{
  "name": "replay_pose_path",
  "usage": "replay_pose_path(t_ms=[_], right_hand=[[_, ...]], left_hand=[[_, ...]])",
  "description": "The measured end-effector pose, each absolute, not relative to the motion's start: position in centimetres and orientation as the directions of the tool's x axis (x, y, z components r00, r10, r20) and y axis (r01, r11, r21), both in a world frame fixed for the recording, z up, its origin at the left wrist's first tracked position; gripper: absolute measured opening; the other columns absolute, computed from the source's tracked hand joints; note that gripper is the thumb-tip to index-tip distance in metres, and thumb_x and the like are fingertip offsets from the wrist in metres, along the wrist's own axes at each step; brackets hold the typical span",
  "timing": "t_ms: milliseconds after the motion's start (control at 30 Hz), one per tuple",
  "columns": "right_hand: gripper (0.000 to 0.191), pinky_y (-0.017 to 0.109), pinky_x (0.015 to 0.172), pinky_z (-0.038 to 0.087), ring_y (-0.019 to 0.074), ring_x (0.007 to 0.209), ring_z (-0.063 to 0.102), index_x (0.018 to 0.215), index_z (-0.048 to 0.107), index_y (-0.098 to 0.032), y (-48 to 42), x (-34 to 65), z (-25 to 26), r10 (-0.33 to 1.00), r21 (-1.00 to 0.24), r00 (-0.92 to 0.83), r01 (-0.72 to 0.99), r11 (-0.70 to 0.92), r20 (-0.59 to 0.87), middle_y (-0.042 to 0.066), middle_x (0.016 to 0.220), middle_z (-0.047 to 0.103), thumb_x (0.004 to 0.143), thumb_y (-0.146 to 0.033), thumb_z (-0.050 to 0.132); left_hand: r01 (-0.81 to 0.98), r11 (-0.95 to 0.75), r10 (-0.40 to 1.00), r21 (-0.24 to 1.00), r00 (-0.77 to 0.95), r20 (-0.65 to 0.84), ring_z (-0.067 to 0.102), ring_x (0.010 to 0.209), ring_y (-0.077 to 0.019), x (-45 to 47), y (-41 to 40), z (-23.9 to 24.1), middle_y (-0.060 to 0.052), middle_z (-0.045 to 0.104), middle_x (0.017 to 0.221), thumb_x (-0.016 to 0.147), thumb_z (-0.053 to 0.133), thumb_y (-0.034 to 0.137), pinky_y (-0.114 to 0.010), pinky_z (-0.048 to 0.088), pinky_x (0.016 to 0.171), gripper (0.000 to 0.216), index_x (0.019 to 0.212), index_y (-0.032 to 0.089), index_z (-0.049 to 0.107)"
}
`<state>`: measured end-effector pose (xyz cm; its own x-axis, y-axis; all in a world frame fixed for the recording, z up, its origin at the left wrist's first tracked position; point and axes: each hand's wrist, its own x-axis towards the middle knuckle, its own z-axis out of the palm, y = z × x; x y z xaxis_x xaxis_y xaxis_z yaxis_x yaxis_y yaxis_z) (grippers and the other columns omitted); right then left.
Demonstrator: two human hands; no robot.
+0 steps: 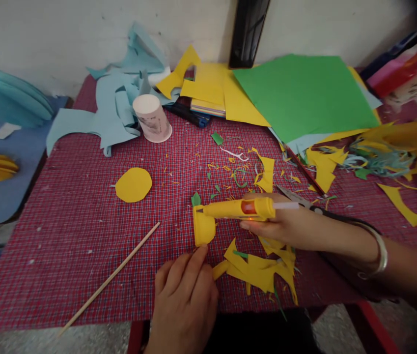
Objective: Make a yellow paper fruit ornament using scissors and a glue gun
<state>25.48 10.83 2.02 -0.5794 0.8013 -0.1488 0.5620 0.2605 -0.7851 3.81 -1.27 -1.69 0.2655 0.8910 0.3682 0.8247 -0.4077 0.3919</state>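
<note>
My right hand [285, 226] grips a yellow glue gun [226, 208] lying level, its small light glowing orange. A whitish glue stick [287, 205] pokes out of its rear end. The nozzle meets the top edge of a folded yellow paper piece [204, 231] with a green paper leaf [195, 199] at its top. My left hand [188, 290] has its fingers close together, the index fingertip pressed at the lower end of that piece. Left of these lies a yellow paper disc [133, 185], and a wooden stick [110, 278] rests slantwise.
Yellow scraps [256, 270] lie between my hands. Scissors [304, 201] sit beneath my right forearm. A paper cup [152, 118], blue paper offcuts [114, 105], green sheets [304, 93] and a dark phone-like slab [248, 34] stand along the wall. A red checked cloth [64, 216] covers the table.
</note>
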Motion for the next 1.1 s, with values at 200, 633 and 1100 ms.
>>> replay_pose_path(t_ms=[200,633,1100], right_hand=[[0.016,0.025,0.055,0.038,0.0120,0.060,0.049,0.078,0.054,-0.020,10.9,25.9,1.9,0.820,-0.757,-0.564,0.577,0.306,-0.099,-0.001,0.072,0.058,0.089,-0.031,0.056],[0.010,0.024,0.058,0.044,0.0119,0.062,0.056,0.087,0.057,-0.019,9.0,27.8,2.7,0.773,-0.789,-0.602,0.567,0.239,-0.198,0.000,0.078,0.062,0.091,-0.028,0.056],[0.019,0.025,0.054,0.038,0.0121,0.061,0.052,0.078,0.052,-0.019,7.8,27.2,3.8,0.685,-0.735,-0.606,0.661,0.150,-0.404,-0.001,0.073,0.056,0.091,-0.033,0.057]], left_hand=[[0.825,-0.405,0.893,0.394,0.264,0.365,0.060,0.093,-0.0241,3.8,-1.2,-1.7,-0.006,0.075,0.110,0.089,0.054,0.013,-0.041,0.037,0.085,0.011,0.086,0.019,0.063],[0.831,-0.407,0.888,0.380,0.263,0.376,0.061,0.092,-0.0234,3.9,-1.2,-1.6,-0.006,0.075,0.108,0.090,0.053,0.014,-0.041,0.037,0.085,0.013,0.084,0.019,0.063],[0.839,-0.407,0.893,0.362,0.281,0.352,0.060,0.095,-0.0239,3.9,-1.2,-1.5,-0.005,0.074,0.111,0.090,0.054,0.013,-0.041,0.037,0.087,0.011,0.086,0.019,0.063]])
